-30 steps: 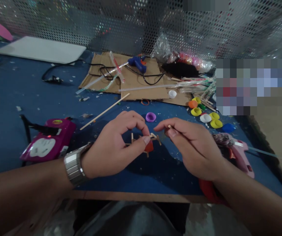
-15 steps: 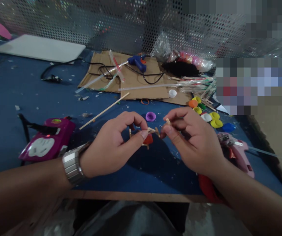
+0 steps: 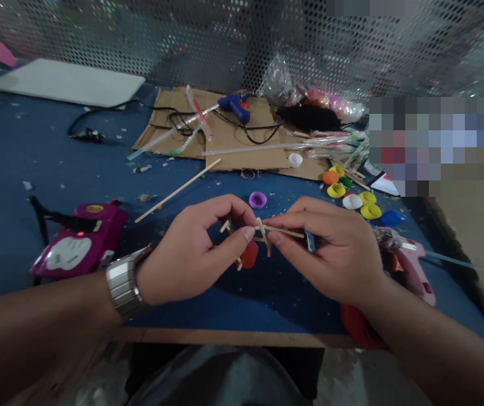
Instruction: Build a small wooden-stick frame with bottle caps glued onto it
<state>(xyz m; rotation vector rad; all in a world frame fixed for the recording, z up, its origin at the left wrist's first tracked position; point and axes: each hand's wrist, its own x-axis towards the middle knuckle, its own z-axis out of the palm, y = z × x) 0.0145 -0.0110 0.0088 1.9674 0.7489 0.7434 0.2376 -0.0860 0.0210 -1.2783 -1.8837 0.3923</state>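
My left hand (image 3: pixel 193 256), a metal watch on its wrist, pinches a small frame of thin wooden sticks (image 3: pixel 263 235) between thumb and index finger. An orange cap (image 3: pixel 249 255) shows within the frame, partly behind my left thumb. My right hand (image 3: pixel 337 251) is closed at the frame's right side, pinching a thin wooden stick (image 3: pixel 287 231) that points off to the right. The stick's tip is at the frame; whether it is joined there I cannot tell. Just beyond my hands sits a purple bottle cap (image 3: pixel 257 200). A longer wooden stick (image 3: pixel 178 190) lies to the left.
Left stands a magenta box-shaped device (image 3: pixel 81 242) with a lit red light. On the right lie a pink glue gun (image 3: pixel 414 268) and several coloured caps (image 3: pixel 368 210). Farther back, a blue glue gun (image 3: pixel 236 107) rests on cardboard (image 3: pixel 245 162), before a perforated metal panel (image 3: pixel 208 51).
My right hand has turned and come in against the frame, and the stick in it now lies lengthwise in view. The frame and orange cap have tilted and dropped slightly in my left hand.
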